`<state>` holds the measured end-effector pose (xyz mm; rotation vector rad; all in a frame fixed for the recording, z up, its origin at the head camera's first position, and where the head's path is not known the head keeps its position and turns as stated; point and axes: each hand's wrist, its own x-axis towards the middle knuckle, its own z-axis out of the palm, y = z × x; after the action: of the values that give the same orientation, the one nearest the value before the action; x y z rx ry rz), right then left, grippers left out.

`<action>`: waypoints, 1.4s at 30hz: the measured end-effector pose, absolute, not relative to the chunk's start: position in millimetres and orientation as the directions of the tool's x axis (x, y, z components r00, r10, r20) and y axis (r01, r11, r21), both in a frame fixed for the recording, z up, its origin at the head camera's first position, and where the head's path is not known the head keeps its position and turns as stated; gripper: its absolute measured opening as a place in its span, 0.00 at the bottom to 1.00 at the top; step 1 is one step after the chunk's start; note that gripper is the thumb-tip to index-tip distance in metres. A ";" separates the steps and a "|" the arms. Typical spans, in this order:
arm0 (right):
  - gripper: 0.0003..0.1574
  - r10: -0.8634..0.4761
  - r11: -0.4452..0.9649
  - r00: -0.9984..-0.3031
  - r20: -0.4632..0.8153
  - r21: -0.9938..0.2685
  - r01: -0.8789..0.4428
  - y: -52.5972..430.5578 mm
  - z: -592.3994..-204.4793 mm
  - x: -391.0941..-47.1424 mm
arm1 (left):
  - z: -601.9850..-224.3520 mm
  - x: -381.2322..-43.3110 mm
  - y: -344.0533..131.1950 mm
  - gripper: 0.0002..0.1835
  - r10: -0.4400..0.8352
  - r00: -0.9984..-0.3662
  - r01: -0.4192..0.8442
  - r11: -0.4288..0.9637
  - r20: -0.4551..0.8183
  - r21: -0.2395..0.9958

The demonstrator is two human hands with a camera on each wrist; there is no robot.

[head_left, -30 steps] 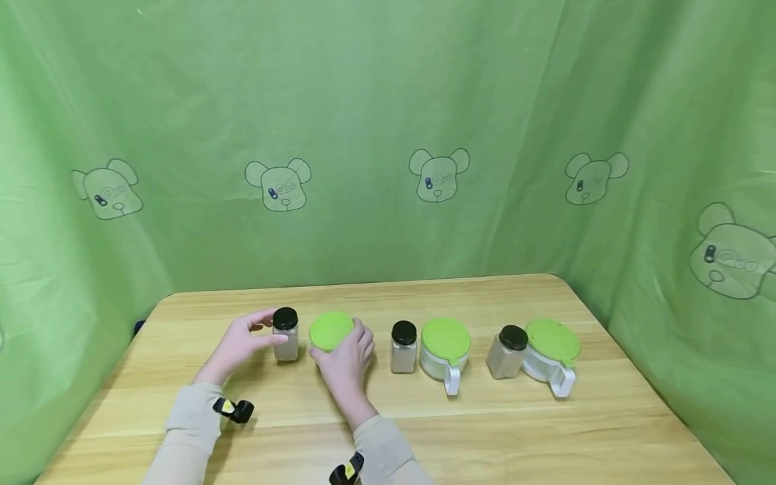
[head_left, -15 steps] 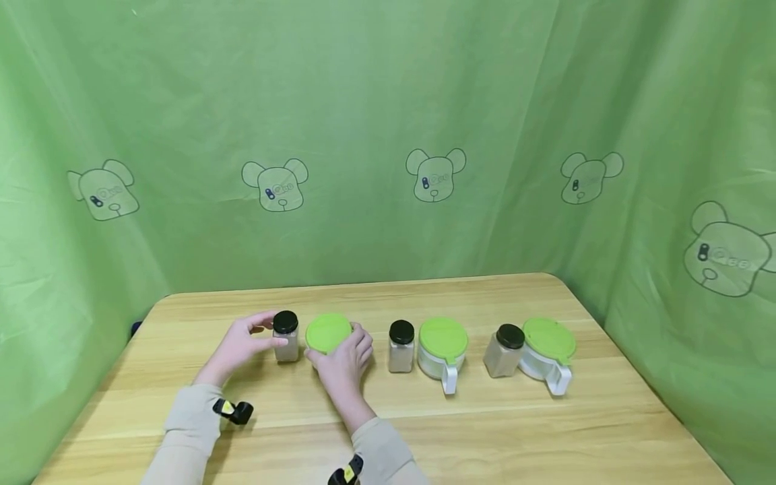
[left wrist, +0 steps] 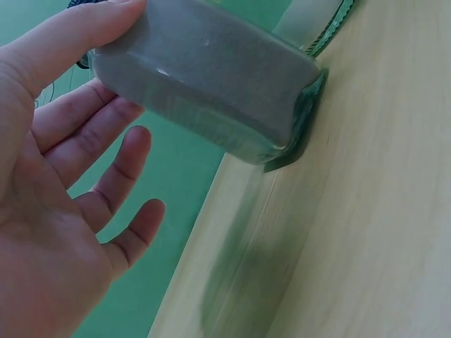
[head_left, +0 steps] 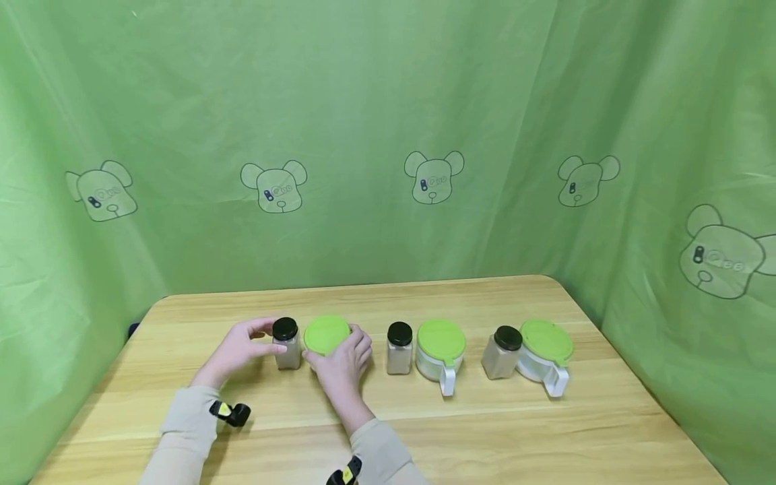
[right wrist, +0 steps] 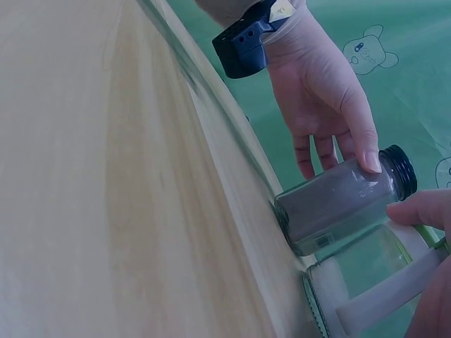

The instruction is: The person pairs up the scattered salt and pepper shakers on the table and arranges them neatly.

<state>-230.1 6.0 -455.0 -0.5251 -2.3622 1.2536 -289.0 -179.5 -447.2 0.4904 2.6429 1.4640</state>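
My left hand [head_left: 239,347] holds a square clear jar [head_left: 288,355] of greyish powder with a black screw lid, thumb on the near side and fingers behind. In the left wrist view the jar [left wrist: 204,77] stands with its base at the tabletop, and the ring and little fingers [left wrist: 144,222] spread away from it. Just right of it, my right hand [head_left: 342,364] grips a round seasoning pot [head_left: 327,335] by its green lid, thumb on the left and fingers on the right. The right wrist view shows this pot's clear body and white handle [right wrist: 387,292] right beside the jar.
To the right stand a second black-lidded jar [head_left: 399,357] beside a green-lidded pot [head_left: 440,340], then a third jar [head_left: 500,360] close against another such pot [head_left: 547,342]. All are on the wooden table [head_left: 485,438]. A green curtain [head_left: 364,101] hangs behind.
The left hand's jar has come slightly nearer the front of the table. The right hand keeps its grip on the pot. The whole head view has shifted a little.
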 end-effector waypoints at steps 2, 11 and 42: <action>0.62 0.508 0.522 -0.843 0.179 -0.842 0.135 6.2 -455.5 -230.4 | -447.2 -289.2 -179.8 0.33 0.329 -0.940 0.248 0.487 0.087 0.837; 0.62 0.511 0.517 -0.840 0.180 -0.845 0.133 6.6 -455.9 -230.4 | -447.5 -291.4 -182.5 0.29 0.408 -0.904 0.325 0.462 0.128 0.825; 0.70 0.394 0.558 -0.895 0.209 -0.828 0.052 9.1 -448.2 -230.7 | -438.2 -291.2 -183.4 0.31 0.469 -0.877 0.315 0.402 0.102 0.860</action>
<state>-230.7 9.1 -448.2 -0.3644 -2.4238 1.2713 -291.2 -183.4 -438.2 0.7034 2.4962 1.4785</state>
